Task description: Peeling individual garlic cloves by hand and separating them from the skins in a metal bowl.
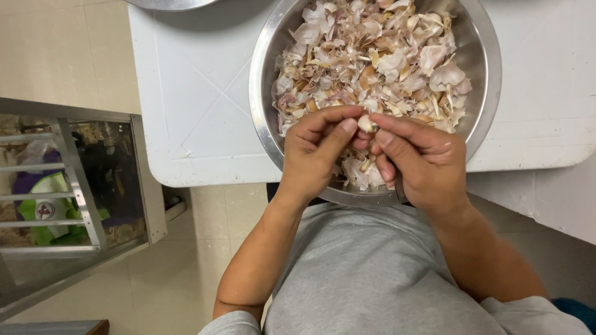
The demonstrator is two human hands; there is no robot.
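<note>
Single view — head-worn camera, looking steeply down past grey-shirted chest. Close on both hands over steel bowl [478, 62] at white table [192, 93] edge — tiled floor [186, 260], metal rack [81, 186] at left margin.

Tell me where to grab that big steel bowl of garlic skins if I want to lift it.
Probably by the rolled rim of the steel bowl, at its bare left and right sides, one hand each. The near edge is blocked by the left hand and right hand pinching a garlic clove over it.
</note>
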